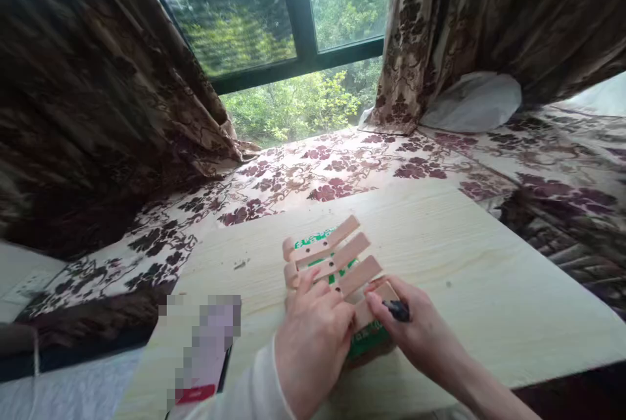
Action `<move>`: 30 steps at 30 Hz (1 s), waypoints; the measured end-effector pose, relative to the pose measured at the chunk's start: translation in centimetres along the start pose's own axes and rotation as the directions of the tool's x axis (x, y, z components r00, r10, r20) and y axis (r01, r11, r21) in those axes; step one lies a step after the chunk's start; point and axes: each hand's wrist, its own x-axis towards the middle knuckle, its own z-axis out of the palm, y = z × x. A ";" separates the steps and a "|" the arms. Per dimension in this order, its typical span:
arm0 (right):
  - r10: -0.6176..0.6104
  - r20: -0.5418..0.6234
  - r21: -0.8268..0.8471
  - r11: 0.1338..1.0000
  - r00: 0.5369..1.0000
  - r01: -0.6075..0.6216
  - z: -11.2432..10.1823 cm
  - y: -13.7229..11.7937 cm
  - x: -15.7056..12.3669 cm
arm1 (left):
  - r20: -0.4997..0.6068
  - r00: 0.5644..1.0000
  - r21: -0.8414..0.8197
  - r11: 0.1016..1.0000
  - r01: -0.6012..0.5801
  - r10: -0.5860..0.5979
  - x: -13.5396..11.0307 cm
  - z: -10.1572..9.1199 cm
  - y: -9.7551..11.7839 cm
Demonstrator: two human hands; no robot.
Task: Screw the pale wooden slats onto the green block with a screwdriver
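Several pale wooden pieces [359, 275] lie side by side on a green-and-white printed pack [364, 342], slanting up to the right. Small dark round marks show on some of them; I cannot tell whether these are holes. My left hand [315, 335] presses down over the pieces' near left part, index finger stretched forward and the others curled. At the nearest piece's right end, my right hand [413, 319] has its thumb and fingers closed. A small black object [397, 310] sticks out of that grip; its other end is hidden, so its kind is unclear.
Everything rests on a light wood-grain tabletop [489, 276]. A phone-like flat object [215, 342], partly pixelated, lies at the left. Behind the table spreads a flowered cloth [332, 165] below a window [303, 15] with dark patterned curtains. A whitish bag [474, 104] sits at the back right.
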 end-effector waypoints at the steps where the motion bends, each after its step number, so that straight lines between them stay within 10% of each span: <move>1: 0.002 0.006 0.000 1.000 1.000 -0.002 -0.1 -0.1 0.0 | -0.004 1.000 -0.009 1.000 -0.002 0.002 -0.1 0.0 0.0; 14: 0.025 0.042 0.010 1.000 0.999 -0.026 -0.5 -0.1 -0.1 | -0.090 0.991 0.109 0.990 -0.090 0.100 0.2 0.3 0.2; 21: 0.087 0.174 -0.256 0.966 0.981 -0.040 -5.2 -1.0 -2.5 | -0.130 0.982 0.147 0.982 -0.120 0.139 0.2 0.4 0.1; 30: -0.319 0.405 -0.362 0.805 0.857 0.470 -9.0 -4.1 -3.4 | -0.243 0.951 0.155 0.975 -0.158 0.193 0.7 1.0 -0.3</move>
